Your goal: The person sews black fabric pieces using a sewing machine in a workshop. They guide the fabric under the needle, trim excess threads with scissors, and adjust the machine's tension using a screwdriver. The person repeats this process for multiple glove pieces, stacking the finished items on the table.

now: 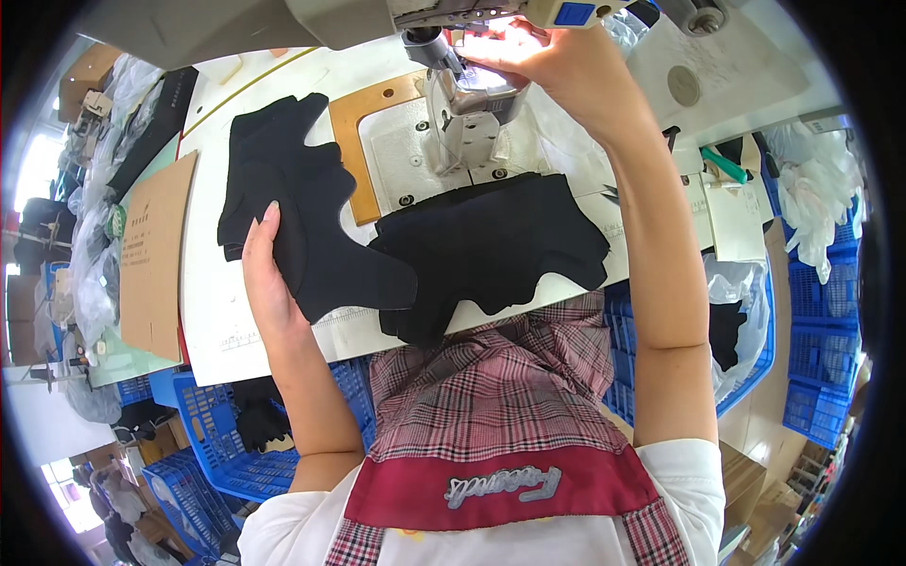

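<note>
1. Front and centre, a black cloth piece (pixel 326 212) is lying over the left part of the white table (pixel 212 321), its lower right end overlapping a black cloth pile (pixel 500 241) that is sitting just before the sewing machine (pixel 340 21).
2. The left hand (pixel 278 288) is bracing the piece's outer edge, one fingertip showing on top; whether the other fingers are gripping from beneath, I'm not able to tell.
3. Up top, the right hand (pixel 543 61) is reaching in beside the machine's needle area, fingers extending leftward; whether they're grasping anything, the glare isn't letting me say.
4. For good handling, I'd be wanting that left hand pressing lightly and flat, so the curved edges aren't creasing or dragging the pile along.
5. Up at the machine, careful work would be meaning fingertips staying clear of the needle, and the foot not pressing any pedal while they're in there.
6. Now the murky bits: bright light is washing out the right fingertips, and the machine's upper body is running out of frame.
7. Black on black is blurring the layers, so counting them isn't working; the right forearm is partly covering a dark pointed tool (pixel 612 194).
</note>
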The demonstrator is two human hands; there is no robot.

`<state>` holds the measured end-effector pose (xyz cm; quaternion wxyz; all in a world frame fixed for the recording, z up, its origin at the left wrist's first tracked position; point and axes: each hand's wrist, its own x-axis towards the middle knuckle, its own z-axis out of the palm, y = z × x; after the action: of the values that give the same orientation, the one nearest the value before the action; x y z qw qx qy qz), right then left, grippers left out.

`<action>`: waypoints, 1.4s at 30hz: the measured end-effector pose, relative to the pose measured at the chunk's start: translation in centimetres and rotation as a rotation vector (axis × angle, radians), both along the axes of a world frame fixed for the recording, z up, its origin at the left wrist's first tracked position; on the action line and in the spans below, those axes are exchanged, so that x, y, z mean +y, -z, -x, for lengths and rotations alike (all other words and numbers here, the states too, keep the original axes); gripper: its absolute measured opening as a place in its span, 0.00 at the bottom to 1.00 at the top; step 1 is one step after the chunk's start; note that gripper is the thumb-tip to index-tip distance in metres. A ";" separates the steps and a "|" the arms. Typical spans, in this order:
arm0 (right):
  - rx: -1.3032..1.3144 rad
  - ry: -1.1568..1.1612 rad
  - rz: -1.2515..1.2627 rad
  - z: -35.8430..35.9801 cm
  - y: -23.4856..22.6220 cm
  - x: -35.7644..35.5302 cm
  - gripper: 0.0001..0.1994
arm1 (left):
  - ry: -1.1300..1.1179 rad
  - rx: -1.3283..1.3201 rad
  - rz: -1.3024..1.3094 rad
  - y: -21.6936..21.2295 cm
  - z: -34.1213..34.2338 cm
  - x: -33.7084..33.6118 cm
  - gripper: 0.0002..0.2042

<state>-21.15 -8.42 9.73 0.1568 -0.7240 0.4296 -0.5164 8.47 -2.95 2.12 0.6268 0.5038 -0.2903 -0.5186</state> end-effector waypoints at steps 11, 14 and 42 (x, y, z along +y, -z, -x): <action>1.118 0.334 0.283 2.5 2.1 -0.5 0.23 | 0.002 0.043 -0.002 -0.1 0.0 0.2 0.16; 1.092 0.327 0.434 3.2 3.3 -1.1 0.21 | 0.020 0.034 -0.006 0.1 0.2 0.2 0.15; 0.473 0.068 -0.078 3.3 3.0 -1.6 0.25 | 0.047 -0.122 -0.014 -1.2 1.8 0.3 0.18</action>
<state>-24.47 -10.00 6.70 0.0622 -0.8032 0.4983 -0.3204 6.70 -2.61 3.30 0.5921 0.5320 -0.3358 -0.5037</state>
